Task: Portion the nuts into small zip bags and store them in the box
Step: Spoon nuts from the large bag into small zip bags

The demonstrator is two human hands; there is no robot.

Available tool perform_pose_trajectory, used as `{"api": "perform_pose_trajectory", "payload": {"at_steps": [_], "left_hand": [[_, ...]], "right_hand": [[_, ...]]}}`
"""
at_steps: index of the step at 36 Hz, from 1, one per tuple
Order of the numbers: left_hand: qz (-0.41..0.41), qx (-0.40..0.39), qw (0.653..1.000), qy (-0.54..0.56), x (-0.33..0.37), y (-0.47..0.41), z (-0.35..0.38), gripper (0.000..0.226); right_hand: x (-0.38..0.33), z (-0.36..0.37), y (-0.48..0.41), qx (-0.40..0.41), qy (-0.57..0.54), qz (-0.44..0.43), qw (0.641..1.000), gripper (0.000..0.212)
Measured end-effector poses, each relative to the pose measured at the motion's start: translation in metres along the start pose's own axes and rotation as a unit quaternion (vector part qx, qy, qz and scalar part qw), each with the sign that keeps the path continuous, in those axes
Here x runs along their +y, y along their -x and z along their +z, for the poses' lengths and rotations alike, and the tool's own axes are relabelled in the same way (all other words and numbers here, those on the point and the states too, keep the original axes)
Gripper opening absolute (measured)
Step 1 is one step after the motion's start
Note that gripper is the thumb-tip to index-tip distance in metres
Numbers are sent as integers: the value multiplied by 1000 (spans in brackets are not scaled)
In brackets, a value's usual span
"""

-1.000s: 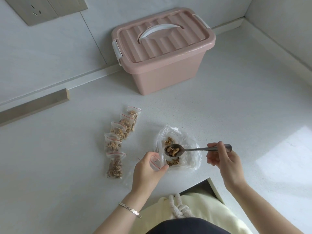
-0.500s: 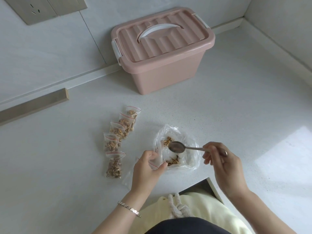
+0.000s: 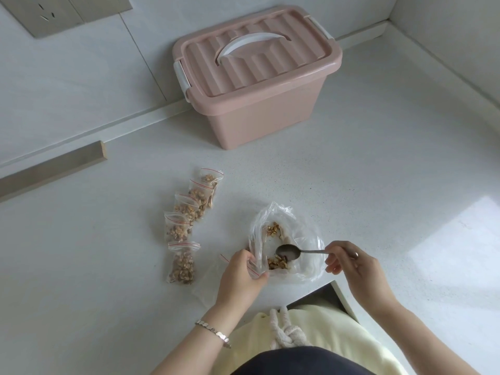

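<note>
The left hand (image 3: 240, 277) pinches a small zip bag (image 3: 253, 270); the right hand (image 3: 351, 266) grips the spoon (image 3: 288, 251). Best to scoop the nuts (image 3: 276, 263) modestly and tip them well inside the bag's mouth.

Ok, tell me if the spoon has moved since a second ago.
Yes. The spoon has shifted down the frame, away from the pink box, its bowl now empty beside the nearer nuts.

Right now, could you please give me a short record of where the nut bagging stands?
Left hand: pinches a small zip bag
Right hand: holds spoon, bowl looks empty, over the large plastic bag
Walnuts: two clumps in the large plastic bag
Filled zip bags: five, in a row on the counter
Storage box: pink, lid on
</note>
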State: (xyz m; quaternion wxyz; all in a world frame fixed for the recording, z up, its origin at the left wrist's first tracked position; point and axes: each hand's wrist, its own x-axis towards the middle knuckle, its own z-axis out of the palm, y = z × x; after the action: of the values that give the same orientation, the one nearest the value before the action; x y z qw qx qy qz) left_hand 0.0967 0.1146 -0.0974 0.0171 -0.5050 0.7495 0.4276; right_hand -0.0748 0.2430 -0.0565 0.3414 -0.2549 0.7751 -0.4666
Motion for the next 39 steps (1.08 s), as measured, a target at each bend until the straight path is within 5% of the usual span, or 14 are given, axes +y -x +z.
{"api": "perform_pose_trajectory", "payload": {"at_steps": [15, 24, 39], "left_hand": [[-17, 7, 998, 52, 4, 5, 1, 23], [-27, 0, 997, 70, 4, 7, -1, 24], [34, 147, 987, 53, 18, 11, -8, 34]], "right_hand": [[18, 8, -4, -11, -144, 160, 976, 26], [24, 7, -1, 22, -290, 286, 913, 24], [-12, -11, -3, 45, -322, 179, 929, 27]]}}
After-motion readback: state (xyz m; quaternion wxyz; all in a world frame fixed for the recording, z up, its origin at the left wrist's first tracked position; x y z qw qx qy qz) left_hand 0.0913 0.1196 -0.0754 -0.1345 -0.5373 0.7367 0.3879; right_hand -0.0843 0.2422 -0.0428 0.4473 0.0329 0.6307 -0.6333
